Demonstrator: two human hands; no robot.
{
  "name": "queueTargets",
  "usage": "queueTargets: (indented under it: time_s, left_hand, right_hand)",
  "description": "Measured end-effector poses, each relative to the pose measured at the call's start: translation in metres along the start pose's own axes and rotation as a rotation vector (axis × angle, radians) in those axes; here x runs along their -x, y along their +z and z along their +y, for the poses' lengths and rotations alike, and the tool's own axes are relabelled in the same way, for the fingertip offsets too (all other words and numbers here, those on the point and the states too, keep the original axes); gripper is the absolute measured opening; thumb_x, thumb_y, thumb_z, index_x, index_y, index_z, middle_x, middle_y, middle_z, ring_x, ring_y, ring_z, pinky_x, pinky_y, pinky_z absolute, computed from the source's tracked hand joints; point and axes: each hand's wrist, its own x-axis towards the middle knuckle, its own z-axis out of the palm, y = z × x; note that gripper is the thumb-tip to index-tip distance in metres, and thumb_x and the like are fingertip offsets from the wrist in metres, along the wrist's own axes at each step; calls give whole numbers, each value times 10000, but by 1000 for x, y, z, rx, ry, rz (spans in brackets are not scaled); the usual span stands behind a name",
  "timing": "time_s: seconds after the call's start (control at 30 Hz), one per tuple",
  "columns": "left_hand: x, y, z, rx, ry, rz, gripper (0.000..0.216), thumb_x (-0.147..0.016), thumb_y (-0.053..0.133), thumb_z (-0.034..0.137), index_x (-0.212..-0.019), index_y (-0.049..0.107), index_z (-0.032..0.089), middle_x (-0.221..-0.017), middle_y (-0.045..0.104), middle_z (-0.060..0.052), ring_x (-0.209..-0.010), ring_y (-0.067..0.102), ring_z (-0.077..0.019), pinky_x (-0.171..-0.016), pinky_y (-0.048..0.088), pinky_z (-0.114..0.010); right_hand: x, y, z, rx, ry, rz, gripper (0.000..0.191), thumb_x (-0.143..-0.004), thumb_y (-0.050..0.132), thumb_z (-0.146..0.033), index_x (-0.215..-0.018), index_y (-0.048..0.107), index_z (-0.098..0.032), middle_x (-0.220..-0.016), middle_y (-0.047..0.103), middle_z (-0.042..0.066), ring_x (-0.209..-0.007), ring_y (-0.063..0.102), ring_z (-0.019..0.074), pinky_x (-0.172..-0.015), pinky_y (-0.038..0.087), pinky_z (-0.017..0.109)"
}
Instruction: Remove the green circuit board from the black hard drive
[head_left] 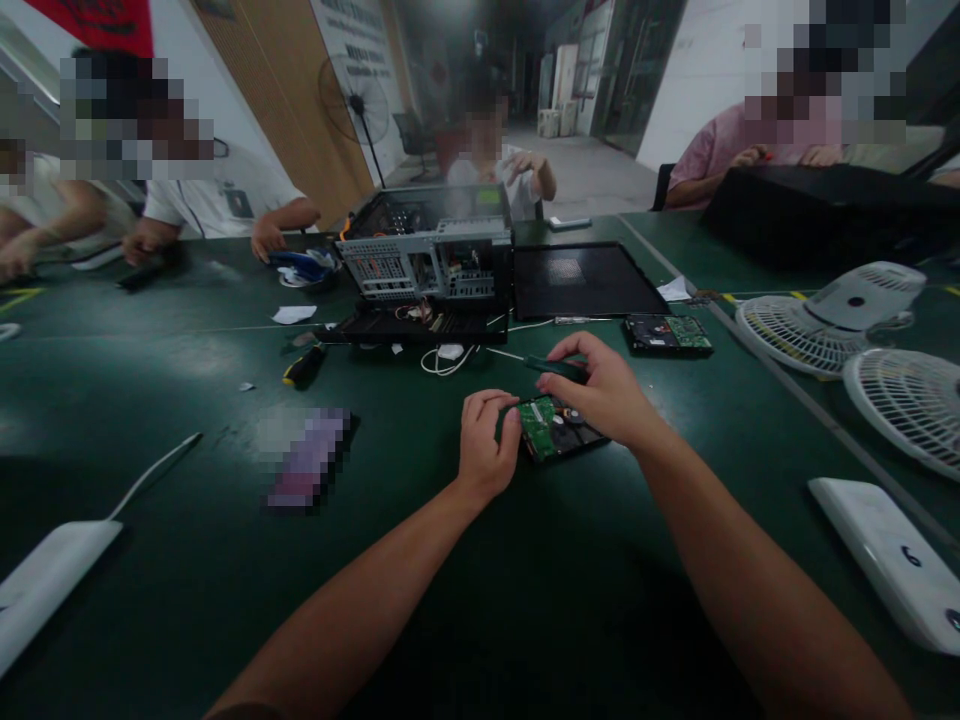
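A hard drive (553, 430) lies circuit board up on the dark green table (187, 400), just in front of me. My left hand (486, 442) is curled against its left edge, fingers closed on the drive. My right hand (604, 392) hovers over the drive's right side with fingers wrapped round a green-handled screwdriver (553, 367); its thin shaft points left. An open computer case (431, 260) stands behind the drive, cables spilling from its front.
A second hard drive (667, 333) and a black side panel (581, 280) lie to the right of the case. Two white fans (832, 315) sit at the right. A yellow-black screwdriver (304, 365) lies left. Other people sit around the table's far side.
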Motion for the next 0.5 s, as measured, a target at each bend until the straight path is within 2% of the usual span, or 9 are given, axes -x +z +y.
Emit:
queueTargets:
  time_s: [0.1,0.17,0.27,0.37,0.43,0.47,0.5]
  left_hand:
    - [1,-2,1,103,17,30,297,-1051,374,361,-1133,614,206,-1178,623,-110,-1154,589,-245,-1035,485,-417]
    - [1,-2,0,154,-17,42,331,-1066,320,385,-1125,591,205,-1170,623,-112,-1119,609,-234,-1008,502,-398]
    - [1,-1,-1,200,-99,57,372,-1078,269,414,-1099,577,207,-1121,633,-106,-1066,631,-219,-967,517,-364]
    - [0,0,-4,269,-159,98,371,-1079,295,428,-1039,594,211,-1011,648,-77,-963,643,-204,-907,523,-343]
    - [-1,1,-7,305,-209,146,380,-1075,323,437,-977,612,211,-940,659,-60,-903,646,-197,-876,521,-337]
    - [-3,1,-9,317,-246,172,389,-1070,337,444,-947,622,209,-919,669,-57,-889,651,-197,-874,520,-337]
    - [-4,2,-10,332,-297,204,394,-1063,358,451,-920,631,206,-903,684,-56,-881,660,-198,-876,522,-338]
  right_hand:
    - [8,16,-6,22,-98,-147,185,-834,713,-321,-988,626,-268,-1012,687,39,-950,635,230,-836,485,378]
    - [12,27,-8,71,-125,-212,148,-854,695,-324,-981,639,-271,-990,697,30,-916,640,221,-827,486,378]
    - [15,38,-8,129,-122,-255,101,-867,684,-305,-955,648,-270,-939,710,22,-859,649,212,-785,491,374]
    - [17,35,-14,173,-159,-287,89,-884,686,-281,-973,679,-280,-963,729,18,-887,671,215,-807,508,377]
    - [20,22,-26,247,-222,-248,85,-896,692,-277,-979,706,-287,-977,734,23,-901,680,223,-823,521,388]
    - [22,13,-33,296,-260,-174,73,-903,690,-275,-972,713,-283,-980,732,31,-894,681,227,-826,527,398]
    - [24,3,-41,315,-294,-34,92,-922,677,-286,-1006,716,-280,-999,729,42,-900,681,230,-826,539,404]
